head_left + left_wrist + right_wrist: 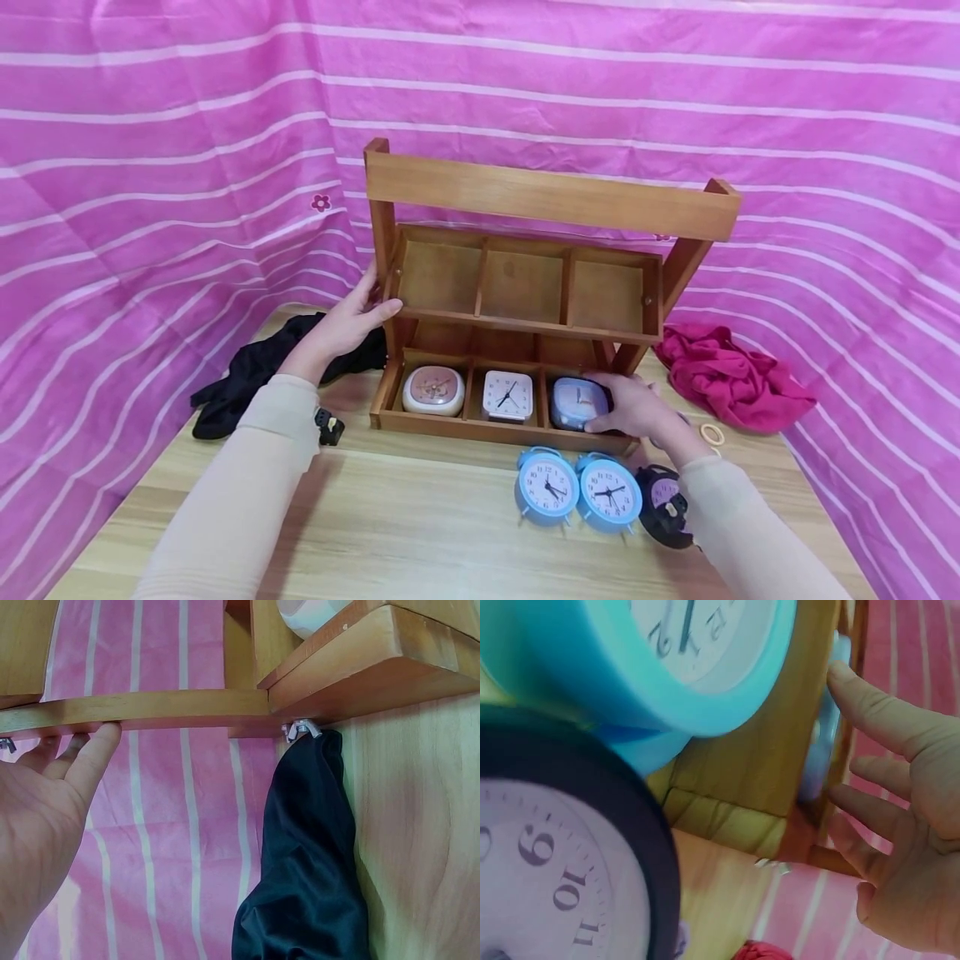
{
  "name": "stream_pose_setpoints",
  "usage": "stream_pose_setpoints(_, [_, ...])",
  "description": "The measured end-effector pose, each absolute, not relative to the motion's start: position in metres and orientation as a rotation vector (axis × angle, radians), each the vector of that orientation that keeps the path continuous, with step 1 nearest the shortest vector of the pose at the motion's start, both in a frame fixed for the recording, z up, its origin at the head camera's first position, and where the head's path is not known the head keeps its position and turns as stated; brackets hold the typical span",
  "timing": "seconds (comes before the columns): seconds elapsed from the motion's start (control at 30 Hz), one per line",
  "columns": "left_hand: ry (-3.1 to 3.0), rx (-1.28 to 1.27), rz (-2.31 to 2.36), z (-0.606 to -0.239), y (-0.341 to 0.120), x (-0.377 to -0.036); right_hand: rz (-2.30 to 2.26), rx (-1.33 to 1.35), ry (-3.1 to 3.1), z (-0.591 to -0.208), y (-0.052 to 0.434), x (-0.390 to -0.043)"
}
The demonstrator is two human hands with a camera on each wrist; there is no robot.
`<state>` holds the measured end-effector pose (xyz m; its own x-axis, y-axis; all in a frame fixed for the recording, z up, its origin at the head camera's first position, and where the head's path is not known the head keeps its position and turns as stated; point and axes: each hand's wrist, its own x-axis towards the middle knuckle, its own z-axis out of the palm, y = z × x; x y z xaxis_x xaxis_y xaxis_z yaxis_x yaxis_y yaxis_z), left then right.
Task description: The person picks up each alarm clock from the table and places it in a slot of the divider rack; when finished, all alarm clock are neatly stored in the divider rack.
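Note:
A two-tier wooden shelf (510, 325) stands on the table. My left hand (352, 321) holds its left side, thumb by the upper tray's front and fingers against the side post (187, 709). In the lower tray sit a cream-rimmed clock (433, 390) at left, a white square clock (507, 396) in the middle and a blue rounded clock (577, 403) at right. My right hand (636, 406) grips the blue one, thumb at its lower front and fingers near its upper right; the right wrist view shows only the clock's edge (825, 735).
Two light-blue alarm clocks (547, 486) and a black one (663, 504) stand before the shelf's right end. Black cloth (247, 367) lies at left, magenta cloth (731, 379) at right, near a small pale ring (712, 434). Pink striped fabric (525, 100) hangs behind.

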<state>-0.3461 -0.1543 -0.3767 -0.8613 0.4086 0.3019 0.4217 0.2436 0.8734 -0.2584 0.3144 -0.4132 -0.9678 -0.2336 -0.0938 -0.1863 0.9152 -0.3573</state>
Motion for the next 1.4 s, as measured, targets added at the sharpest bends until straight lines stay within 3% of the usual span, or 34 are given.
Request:
stream_pose_setpoints(0.27, [-2.487, -0.821, -1.721, -0.375, -0.151, -0.347, -0.656, -0.579, 3.074, -0.402, 0.290, -0.195])
stream_pose_setpoints(0.5, [-2.489, -0.827, -1.753, -0.375, -0.149, -0.349, -0.595, -0.543, 3.090, -0.421, 0.272, -0.152])
stream_pose_setpoints(1.4, [-2.460, -0.856, -1.730, -0.379, -0.154, -0.347, -0.500, -0.519, 3.121, -0.452, 0.257, -0.150])
